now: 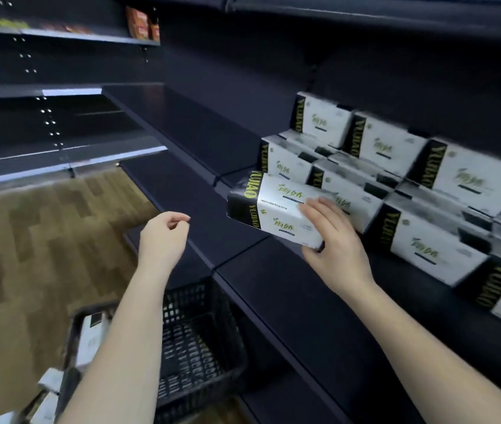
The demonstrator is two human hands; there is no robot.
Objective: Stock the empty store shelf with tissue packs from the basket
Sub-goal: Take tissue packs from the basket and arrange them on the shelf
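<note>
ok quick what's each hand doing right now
Left hand: holds nothing, fingers loosely curled, above the basket.
Right hand: closed on a tissue pack, at the shelf.

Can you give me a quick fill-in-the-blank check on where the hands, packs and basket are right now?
1. The tissue pack being placed is held by the ___ hand.
2. The left hand holds ___.
3. The black basket sits on the ___, below the shelf.
4. The letters printed on each stocked pack's dark end read ___.

Missing words: right; nothing; floor; YUJAO
</note>
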